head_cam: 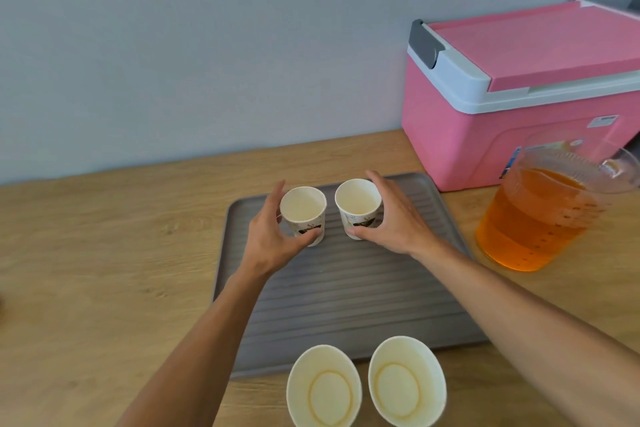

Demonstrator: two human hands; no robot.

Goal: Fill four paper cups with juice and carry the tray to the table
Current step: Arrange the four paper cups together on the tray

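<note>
Grey tray (346, 288), both hands outstretched, left hand (273, 229) gripping left cup (304, 211), right hand (391, 215) gripping right cup (358, 204)

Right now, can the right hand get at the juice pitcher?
Probably yes, once it lets go: the right hand is wrapped around a paper cup on the tray. The pitcher stands to its right with bare counter between.

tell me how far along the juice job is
Done: nothing poured; all four cups look empty. In hand: the left hand and right hand each hold a cup on the grey tray. Left: move the two near cups off the counter onto the tray, pour from the jug, carry it.
</note>
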